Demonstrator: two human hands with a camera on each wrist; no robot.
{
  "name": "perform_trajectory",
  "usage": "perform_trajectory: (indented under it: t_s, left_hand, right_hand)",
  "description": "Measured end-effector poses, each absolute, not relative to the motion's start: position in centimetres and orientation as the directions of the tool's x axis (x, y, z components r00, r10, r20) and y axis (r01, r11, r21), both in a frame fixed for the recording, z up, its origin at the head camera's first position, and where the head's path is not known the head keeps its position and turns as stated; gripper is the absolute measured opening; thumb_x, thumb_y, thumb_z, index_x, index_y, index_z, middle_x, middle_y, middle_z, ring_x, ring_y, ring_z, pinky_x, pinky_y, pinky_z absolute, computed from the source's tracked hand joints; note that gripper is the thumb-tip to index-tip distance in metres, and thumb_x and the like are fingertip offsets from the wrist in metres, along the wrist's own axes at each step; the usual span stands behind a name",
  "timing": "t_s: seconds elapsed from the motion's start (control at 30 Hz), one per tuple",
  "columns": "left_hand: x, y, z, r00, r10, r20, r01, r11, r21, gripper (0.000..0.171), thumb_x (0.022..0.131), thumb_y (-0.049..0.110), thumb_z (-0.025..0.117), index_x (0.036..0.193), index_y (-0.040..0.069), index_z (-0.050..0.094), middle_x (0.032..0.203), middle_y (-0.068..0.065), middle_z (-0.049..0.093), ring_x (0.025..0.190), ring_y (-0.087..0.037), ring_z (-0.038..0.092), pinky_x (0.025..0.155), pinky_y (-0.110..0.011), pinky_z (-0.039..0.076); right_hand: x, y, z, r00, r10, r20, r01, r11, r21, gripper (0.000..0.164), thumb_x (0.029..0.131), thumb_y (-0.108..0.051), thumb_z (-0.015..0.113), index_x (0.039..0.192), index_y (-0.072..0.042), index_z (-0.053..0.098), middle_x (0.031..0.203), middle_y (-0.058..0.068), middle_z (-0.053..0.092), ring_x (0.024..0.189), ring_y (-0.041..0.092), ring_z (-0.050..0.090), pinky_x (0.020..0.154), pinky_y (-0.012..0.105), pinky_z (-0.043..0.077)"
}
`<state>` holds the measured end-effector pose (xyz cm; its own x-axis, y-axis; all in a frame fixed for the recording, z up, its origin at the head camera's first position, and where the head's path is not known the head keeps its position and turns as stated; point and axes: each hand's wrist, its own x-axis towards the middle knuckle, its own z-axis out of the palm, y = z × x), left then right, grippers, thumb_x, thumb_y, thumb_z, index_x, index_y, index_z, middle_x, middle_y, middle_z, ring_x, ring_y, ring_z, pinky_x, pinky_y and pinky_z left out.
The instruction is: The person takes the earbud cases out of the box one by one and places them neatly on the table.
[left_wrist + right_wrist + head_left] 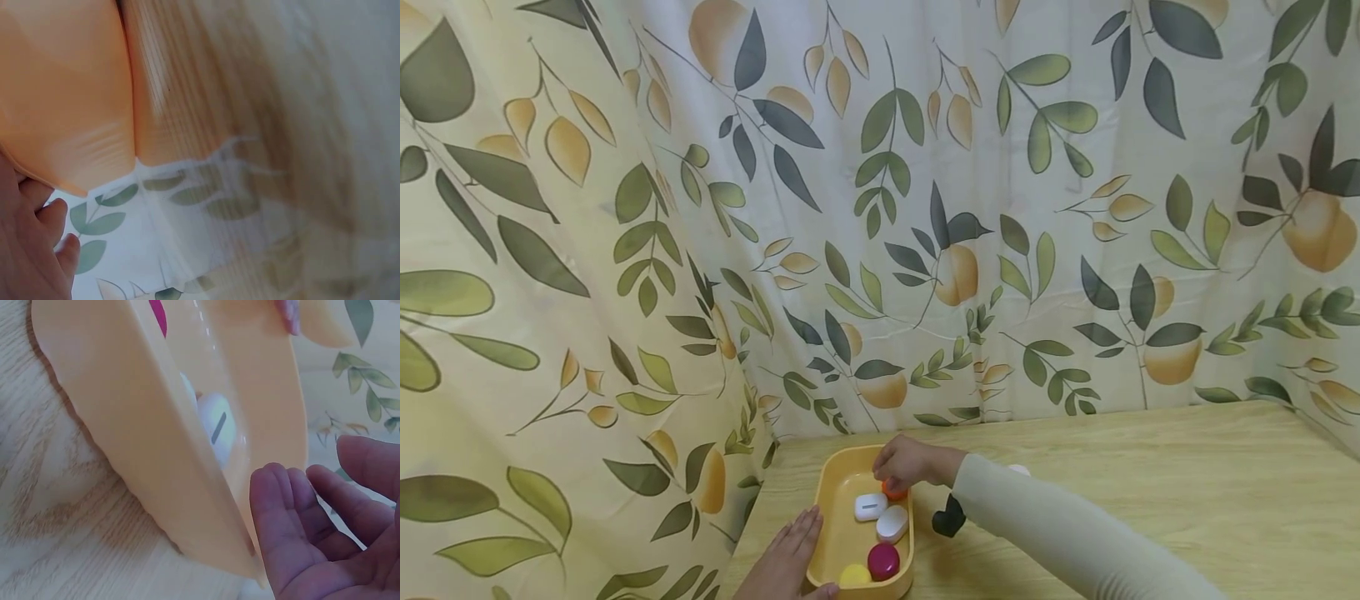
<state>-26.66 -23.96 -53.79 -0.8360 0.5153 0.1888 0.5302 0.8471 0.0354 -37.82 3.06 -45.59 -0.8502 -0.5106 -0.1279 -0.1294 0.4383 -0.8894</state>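
A yellow-orange tray [822, 517] stands on the table, its long side running away from me. My left hand [786, 554] rests along its left rim with the fingers extended; the left wrist view shows those fingers against the tray's outer wall. Over the far right corner, my right hand [910, 462] hovers above an orange round thing [893, 490], which it partly hides. Its fingers are loosely bent and hold nothing in the right wrist view. Also in the tray lie a white case with a grey slot [870, 507], a white oval piece [892, 524], a magenta disc [883, 562] and a yellow round piece [855, 575].
On the table right of the tray lies a black heart-shaped thing [949, 518], near the right sleeve. Behind that sleeve a white thing [1019, 470] shows only in part. A leaf-patterned curtain [880, 250] hangs along the table's back and left edges.
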Motion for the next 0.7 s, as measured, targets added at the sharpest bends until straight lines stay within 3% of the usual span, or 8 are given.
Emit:
perform_trajectory:
  t_s: [0.5, 0.7]
  left_hand:
    - [-26.7, -23.9, -53.7, -0.831, 0.520, 0.200, 0.535, 0.844, 0.031, 0.094, 0.091, 0.071, 0.043, 0.148, -0.004, 0.034, 0.155, -0.015, 0.031, 0.140, -0.030, 0.031, 0.107, -0.052, 0.033]
    - [-26.8, -24.1, -53.8, -0.825, 0.525, 0.207, 0.541, 0.841, 0.019, 0.094, 0.091, 0.070, 0.042, 0.148, -0.004, 0.034, 0.155, -0.015, 0.031, 0.140, -0.030, 0.032, 0.106, -0.053, 0.035]
  right_hand:
    - [-37.8, 1.3, -46.5, -0.826, -0.538, -0.169, -0.141, 0.488, -0.862, 0.014, 0.090, -0.004, 0.067, 0.102, 0.003, 0.069, 0.088, 0.007, 0.065, 0.076, 0.023, 0.063, 0.071, 0.040, 0.058]
    - [-37.4, 0.8, -46.3, -0.823, -0.540, -0.178, -0.157, 0.517, -0.842, 0.017, 0.088, -0.004, 0.068, 0.103, 0.005, 0.069, 0.084, 0.005, 0.063, 0.070, 0.021, 0.059, 0.072, 0.042, 0.058]
